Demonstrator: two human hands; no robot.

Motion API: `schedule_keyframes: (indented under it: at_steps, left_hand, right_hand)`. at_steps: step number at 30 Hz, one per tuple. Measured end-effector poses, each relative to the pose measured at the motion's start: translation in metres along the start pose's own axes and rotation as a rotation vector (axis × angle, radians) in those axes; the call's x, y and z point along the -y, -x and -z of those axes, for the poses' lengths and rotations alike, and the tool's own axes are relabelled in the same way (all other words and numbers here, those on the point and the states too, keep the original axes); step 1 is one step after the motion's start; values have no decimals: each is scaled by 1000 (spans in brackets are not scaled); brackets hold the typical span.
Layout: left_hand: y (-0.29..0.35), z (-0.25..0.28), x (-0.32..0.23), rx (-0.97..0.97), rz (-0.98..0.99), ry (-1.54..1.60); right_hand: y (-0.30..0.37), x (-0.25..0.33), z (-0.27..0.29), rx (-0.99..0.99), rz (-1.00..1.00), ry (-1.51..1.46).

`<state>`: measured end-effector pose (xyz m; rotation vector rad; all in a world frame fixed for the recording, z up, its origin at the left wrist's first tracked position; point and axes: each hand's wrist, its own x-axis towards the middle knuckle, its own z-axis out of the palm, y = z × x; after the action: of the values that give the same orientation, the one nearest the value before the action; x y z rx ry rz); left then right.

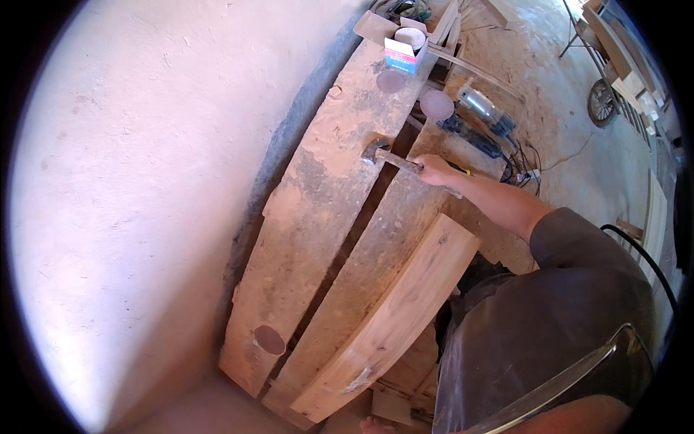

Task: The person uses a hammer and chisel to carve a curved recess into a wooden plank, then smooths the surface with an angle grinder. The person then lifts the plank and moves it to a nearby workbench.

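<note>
Gripping a wooden-handled hammer or hatchet (pixel 398 160), the right hand (pixel 434 171) has its head at the inner edge of the wall-side plank (pixel 289 224); can't tell about the left hand. Thick timber (pixel 396 312) lies along the near plank's (pixel 358 278) outer edge, so one careless knock could tip it off.

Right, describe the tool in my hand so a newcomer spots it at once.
Start at the long, dusty planks beside the pale wall. Toward their upper end in the picture, the right hand grips a short hand tool, its metal head over the plank nearest the wall. Its wooden handle sets it apart from the silver-bodied power tool lying nearby.
</note>
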<state>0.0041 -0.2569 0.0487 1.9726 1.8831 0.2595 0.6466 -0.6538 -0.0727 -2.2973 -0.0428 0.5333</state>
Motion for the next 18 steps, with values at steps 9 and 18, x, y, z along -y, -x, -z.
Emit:
schedule_keyframes:
  at_steps: [9,18]
  left_hand:
    - [4,16,15,-60,-123,260]
    - [56,52,-23,-147,112,538]
  right_hand:
    - [-9,-66,4,-184,-913,-1323]
    - [-13,-116,-18,-104,-631,-1531]
